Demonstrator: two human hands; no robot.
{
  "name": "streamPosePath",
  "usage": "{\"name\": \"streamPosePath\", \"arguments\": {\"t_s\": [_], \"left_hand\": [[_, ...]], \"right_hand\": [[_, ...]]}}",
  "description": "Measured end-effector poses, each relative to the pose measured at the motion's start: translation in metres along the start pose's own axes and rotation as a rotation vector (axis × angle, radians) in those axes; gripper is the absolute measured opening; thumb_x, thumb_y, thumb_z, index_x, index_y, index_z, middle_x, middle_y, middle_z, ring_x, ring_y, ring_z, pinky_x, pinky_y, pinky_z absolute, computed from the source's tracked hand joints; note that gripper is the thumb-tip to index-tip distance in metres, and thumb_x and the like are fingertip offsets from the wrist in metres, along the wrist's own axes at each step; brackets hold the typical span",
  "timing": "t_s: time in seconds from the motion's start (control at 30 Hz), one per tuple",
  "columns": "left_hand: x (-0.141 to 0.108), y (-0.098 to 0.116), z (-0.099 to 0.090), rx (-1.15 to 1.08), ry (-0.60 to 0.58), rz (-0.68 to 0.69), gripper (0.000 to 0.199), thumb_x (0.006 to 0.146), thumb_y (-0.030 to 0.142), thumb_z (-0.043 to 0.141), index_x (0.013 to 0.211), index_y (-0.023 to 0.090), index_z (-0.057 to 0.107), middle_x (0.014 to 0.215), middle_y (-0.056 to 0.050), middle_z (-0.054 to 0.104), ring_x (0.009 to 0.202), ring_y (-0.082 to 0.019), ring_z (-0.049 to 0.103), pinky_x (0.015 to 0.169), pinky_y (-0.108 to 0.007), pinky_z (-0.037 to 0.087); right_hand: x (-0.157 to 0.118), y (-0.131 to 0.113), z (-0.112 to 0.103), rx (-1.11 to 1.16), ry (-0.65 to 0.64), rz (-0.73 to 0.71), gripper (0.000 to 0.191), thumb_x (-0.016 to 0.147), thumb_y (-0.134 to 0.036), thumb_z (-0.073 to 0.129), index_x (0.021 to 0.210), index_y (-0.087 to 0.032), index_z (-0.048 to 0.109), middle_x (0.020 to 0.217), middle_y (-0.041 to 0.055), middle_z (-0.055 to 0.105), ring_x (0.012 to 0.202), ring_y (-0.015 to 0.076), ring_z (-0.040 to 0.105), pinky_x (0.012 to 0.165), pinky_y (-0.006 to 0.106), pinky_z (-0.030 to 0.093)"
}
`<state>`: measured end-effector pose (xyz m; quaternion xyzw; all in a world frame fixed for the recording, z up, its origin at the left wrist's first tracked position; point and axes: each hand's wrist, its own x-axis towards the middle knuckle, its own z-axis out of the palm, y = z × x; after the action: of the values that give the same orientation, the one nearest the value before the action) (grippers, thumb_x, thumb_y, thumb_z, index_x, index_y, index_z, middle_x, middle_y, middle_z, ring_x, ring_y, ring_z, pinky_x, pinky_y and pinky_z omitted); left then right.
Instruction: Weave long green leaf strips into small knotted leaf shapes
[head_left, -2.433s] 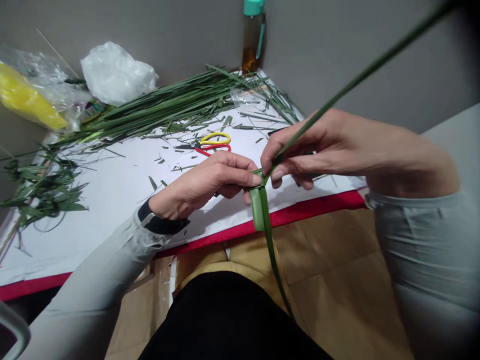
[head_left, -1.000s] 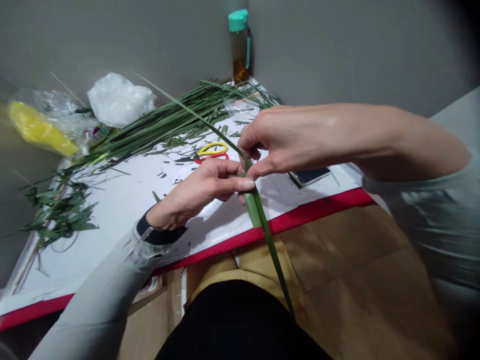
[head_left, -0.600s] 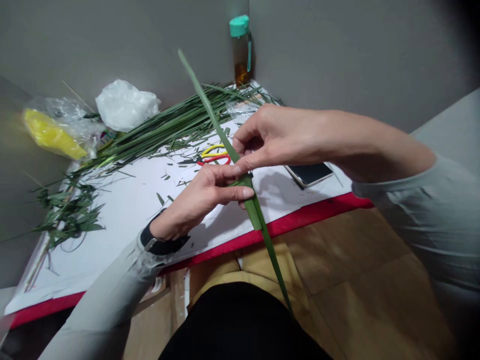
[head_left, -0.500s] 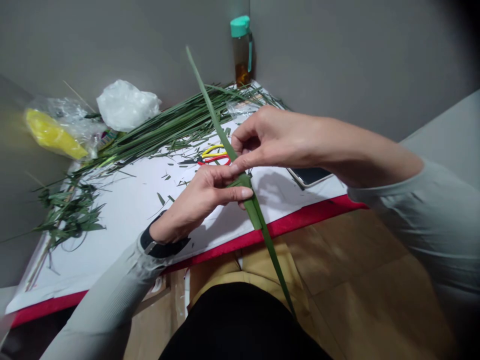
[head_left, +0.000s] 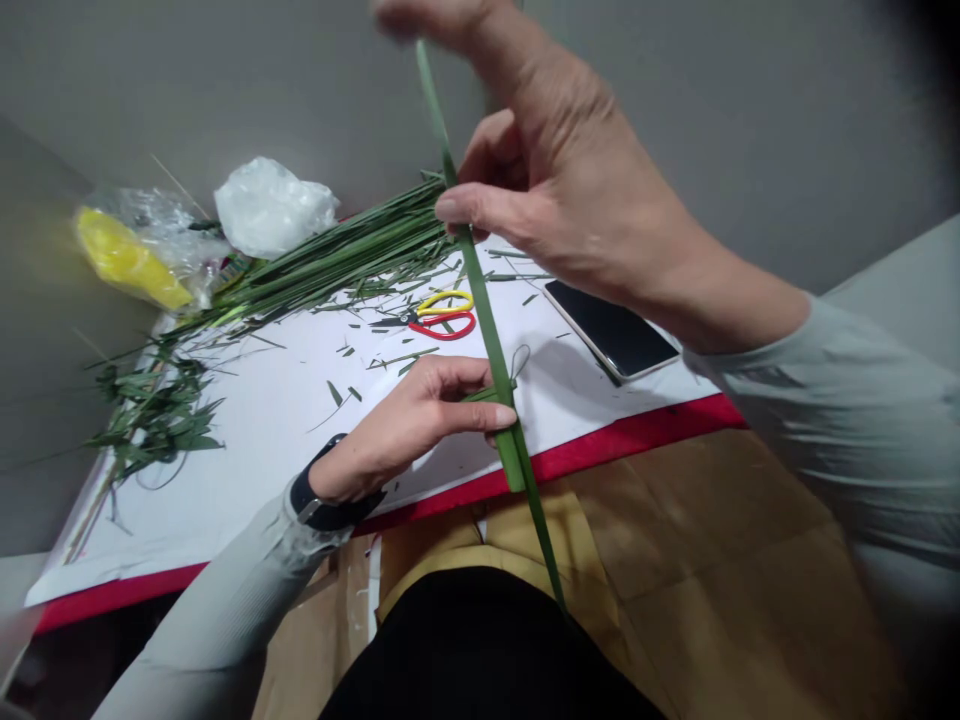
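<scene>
My left hand [head_left: 442,405] pinches a folded green leaf piece [head_left: 510,460] between thumb and fingers, over the table's front edge. From it a long narrow leaf blade [head_left: 484,310] runs up, and a tapering end hangs down past the red border. A thin loop stands out at the right of the fold. Higher up, my right hand [head_left: 525,165] has its thumb and a finger closed on the upper blade, while other fingers are spread and blurred. Scissors [head_left: 446,315] with one yellow and one red handle lie behind my left hand, among leaf clippings.
A bundle of long green leaves [head_left: 337,250] lies along the back. White plastic bag [head_left: 274,208], yellow item in clear wrap [head_left: 131,262] and leafy sprigs [head_left: 165,410] are at left. A phone [head_left: 611,328] rests at right on the white tabletop [head_left: 262,440]; grey walls [head_left: 712,120] rise behind.
My right hand has moved up along the blade, away from my left hand, which keeps its pinch. The blade stands more upright, and the scissors and phone show more fully.
</scene>
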<state>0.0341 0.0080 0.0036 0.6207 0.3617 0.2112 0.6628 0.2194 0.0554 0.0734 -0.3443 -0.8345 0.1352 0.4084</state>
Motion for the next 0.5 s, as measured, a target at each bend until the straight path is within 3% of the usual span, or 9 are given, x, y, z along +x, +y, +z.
{"name": "streamPosePath", "arguments": {"t_s": [0.1, 0.2, 0.27, 0.33, 0.4, 0.5], "left_hand": [[-0.003, -0.002, -0.003, -0.028, 0.035, 0.021, 0.016, 0.080, 0.025, 0.082, 0.073, 0.015, 0.072, 0.071, 0.002, 0.065, 0.070, -0.012, 0.056, 0.071, -0.024, 0.043], [-0.008, -0.002, -0.005, -0.056, 0.054, 0.053, 0.017, 0.079, 0.026, 0.083, 0.072, 0.016, 0.072, 0.070, 0.002, 0.065, 0.070, -0.013, 0.057, 0.071, -0.024, 0.044], [-0.010, -0.002, -0.006, -0.072, 0.068, 0.081, 0.017, 0.077, 0.026, 0.084, 0.073, 0.016, 0.072, 0.071, 0.002, 0.065, 0.070, -0.013, 0.057, 0.071, -0.024, 0.045], [-0.012, -0.003, -0.008, -0.079, 0.089, 0.110, 0.017, 0.077, 0.027, 0.086, 0.074, 0.017, 0.073, 0.072, 0.001, 0.066, 0.070, -0.013, 0.057, 0.071, -0.024, 0.046], [-0.013, -0.003, -0.010, -0.082, 0.123, 0.142, 0.018, 0.076, 0.027, 0.087, 0.073, 0.016, 0.072, 0.071, 0.001, 0.066, 0.069, -0.012, 0.057, 0.071, -0.024, 0.046], [-0.015, -0.004, -0.014, -0.093, 0.199, 0.195, 0.020, 0.077, 0.028, 0.087, 0.071, 0.016, 0.071, 0.069, 0.001, 0.065, 0.069, -0.013, 0.058, 0.070, -0.024, 0.047]], "right_hand": [[0.001, 0.005, -0.003, -0.328, -0.097, -0.103, 0.035, 0.102, -0.018, 0.043, 0.127, -0.016, 0.067, 0.115, 0.0066, 0.073, 0.103, 0.0223, 0.064, 0.095, 0.033, 0.046], [0.000, 0.014, -0.003, -0.528, -0.150, -0.180, 0.041, 0.105, -0.017, 0.032, 0.125, -0.017, 0.067, 0.117, 0.0137, 0.069, 0.113, 0.0303, 0.061, 0.094, 0.042, 0.045], [-0.001, 0.016, -0.002, -0.614, -0.128, -0.182, 0.043, 0.108, -0.026, 0.030, 0.111, -0.021, 0.073, 0.118, 0.0157, 0.066, 0.115, 0.0337, 0.057, 0.093, 0.045, 0.044], [-0.004, 0.012, -0.001, -0.685, -0.095, -0.197, 0.050, 0.110, -0.033, 0.029, 0.097, -0.022, 0.075, 0.122, 0.0159, 0.065, 0.120, 0.0356, 0.053, 0.096, 0.049, 0.040], [-0.010, 0.003, 0.002, -0.717, -0.099, -0.229, 0.051, 0.110, -0.032, 0.028, 0.096, -0.022, 0.076, 0.124, 0.0145, 0.066, 0.120, 0.0349, 0.052, 0.096, 0.050, 0.037], [-0.029, -0.012, 0.012, -0.648, -0.097, -0.260, 0.042, 0.109, -0.025, 0.032, 0.105, -0.020, 0.074, 0.103, 0.0125, 0.073, 0.100, 0.0302, 0.059, 0.087, 0.047, 0.038]]}}
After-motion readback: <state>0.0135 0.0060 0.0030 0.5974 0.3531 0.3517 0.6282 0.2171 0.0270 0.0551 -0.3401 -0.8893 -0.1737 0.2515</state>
